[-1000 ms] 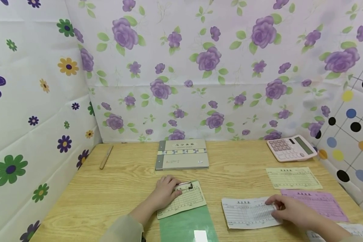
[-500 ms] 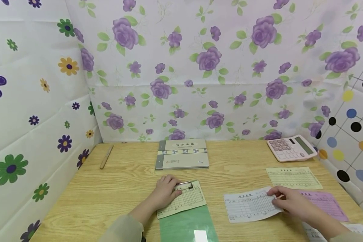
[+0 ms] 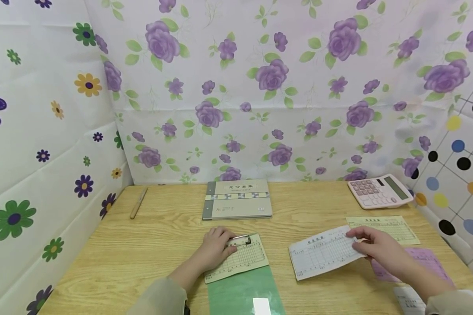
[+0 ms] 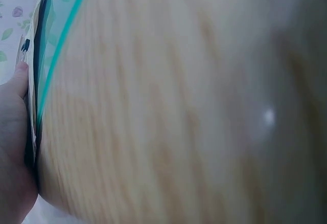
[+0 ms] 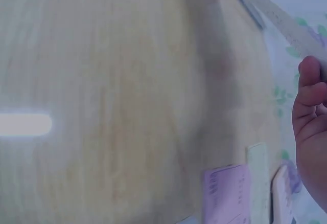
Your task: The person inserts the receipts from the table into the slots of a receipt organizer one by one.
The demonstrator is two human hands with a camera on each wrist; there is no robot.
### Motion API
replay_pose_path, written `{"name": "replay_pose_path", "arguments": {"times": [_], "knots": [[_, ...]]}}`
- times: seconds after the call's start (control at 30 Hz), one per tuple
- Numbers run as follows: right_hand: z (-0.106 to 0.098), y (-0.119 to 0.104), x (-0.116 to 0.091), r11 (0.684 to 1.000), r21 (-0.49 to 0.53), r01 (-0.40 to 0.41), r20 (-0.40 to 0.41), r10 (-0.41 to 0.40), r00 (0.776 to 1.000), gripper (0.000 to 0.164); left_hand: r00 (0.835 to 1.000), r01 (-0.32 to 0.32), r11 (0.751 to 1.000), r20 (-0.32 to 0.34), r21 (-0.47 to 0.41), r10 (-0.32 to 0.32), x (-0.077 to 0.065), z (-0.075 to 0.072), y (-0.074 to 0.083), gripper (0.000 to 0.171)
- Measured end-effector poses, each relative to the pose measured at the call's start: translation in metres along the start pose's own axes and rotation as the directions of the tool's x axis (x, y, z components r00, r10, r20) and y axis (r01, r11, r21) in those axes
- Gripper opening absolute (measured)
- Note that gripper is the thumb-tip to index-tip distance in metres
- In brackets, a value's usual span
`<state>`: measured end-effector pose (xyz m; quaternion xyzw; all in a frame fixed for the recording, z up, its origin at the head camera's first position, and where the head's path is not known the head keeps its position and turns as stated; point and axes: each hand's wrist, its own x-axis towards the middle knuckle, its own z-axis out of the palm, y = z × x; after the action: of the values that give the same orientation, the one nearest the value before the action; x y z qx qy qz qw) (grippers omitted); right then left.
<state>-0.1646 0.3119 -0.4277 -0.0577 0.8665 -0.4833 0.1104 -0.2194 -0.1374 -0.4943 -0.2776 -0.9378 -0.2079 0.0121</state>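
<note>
In the head view my left hand (image 3: 214, 249) rests on the top of a green clipboard (image 3: 242, 291), its fingers over the metal clip (image 3: 242, 238). A pale yellow printed form slip (image 3: 246, 258) lies under that clip, with the thumb on the slip. In the left wrist view, the thumb (image 4: 18, 83) lies along the board's face. To the right, my right hand (image 3: 382, 249) pinches the right end of a white printed form slip (image 3: 321, 253) between thumb and fingers. The slip is tilted and raised over the table, as the right wrist view also shows the slip (image 5: 281, 22).
Right of the board lie a yellow form (image 3: 404, 229), a purple form (image 3: 423, 262) and another white form (image 3: 410, 302), partly covered by the right arm. A pink calculator (image 3: 378, 192) sits at the back right, a ledger book (image 3: 238, 210) at back centre, a thin wooden-handled tool (image 3: 138, 204) at left.
The right hand has moved up and away from me with the white slip, which is lifted and tilted. It now overlaps the yellow form's corner in view. The left hand has stayed on the clipboard.
</note>
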Motion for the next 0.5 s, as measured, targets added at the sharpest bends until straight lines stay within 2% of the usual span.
{"name": "replay_pose_path", "arguments": {"times": [0.13, 0.27, 0.5], "knots": [[-0.005, -0.007, 0.003, 0.999, 0.002, 0.035, 0.007, -0.035, 0.999, 0.045, 1.0, 0.0, 1.0, 0.004, -0.001, 0.0, 0.0, 0.0, 0.0, 0.037], [-0.002, -0.011, 0.008, 0.997, 0.061, 0.044, 0.02, -0.045, 0.999, 0.045, 1.0, -0.004, 1.0, -0.003, 0.0, 0.004, 0.001, 0.0, 0.0, 0.037], [0.031, -0.02, 0.024, 0.987, 0.131, 0.089, 0.094, -0.102, 0.99, 0.04, 1.0, -0.003, 1.0, -0.008, 0.006, 0.003, 0.0, 0.0, 0.0, 0.037]]}}
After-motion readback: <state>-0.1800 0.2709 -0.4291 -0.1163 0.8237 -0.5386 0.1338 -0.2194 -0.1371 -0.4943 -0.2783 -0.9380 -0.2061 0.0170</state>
